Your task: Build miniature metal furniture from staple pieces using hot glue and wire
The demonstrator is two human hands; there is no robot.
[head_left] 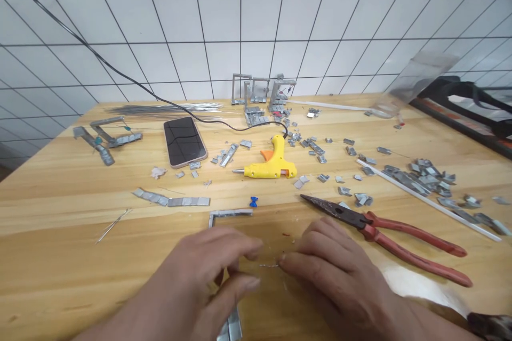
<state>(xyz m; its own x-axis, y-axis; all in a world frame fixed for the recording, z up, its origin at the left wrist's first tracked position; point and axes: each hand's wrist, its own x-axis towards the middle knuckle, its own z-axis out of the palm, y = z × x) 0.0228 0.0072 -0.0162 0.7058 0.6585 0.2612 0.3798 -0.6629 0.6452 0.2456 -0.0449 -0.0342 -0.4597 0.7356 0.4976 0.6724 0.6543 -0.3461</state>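
Head view: the left hand (pixel 204 272) and right hand (pixel 336 272) pinch the two ends of a thin wire (pixel 269 265) low over the table (pixel 60 256), above a staple frame (pixel 230 214). Such fine wire could slip or kink. The pliers (pixel 384 229) lie just right.

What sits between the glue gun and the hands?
Head view: a small blue clip and the top of a grey metal frame, between glue gun and hands.

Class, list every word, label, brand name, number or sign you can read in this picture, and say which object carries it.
No readable text anywhere.
Phone: screen dark, blank.
Yellow glue gun: no legible marking.
Red-handled pliers: no legible marking.
Left hand and right hand: nothing printed on the thin wire between them.
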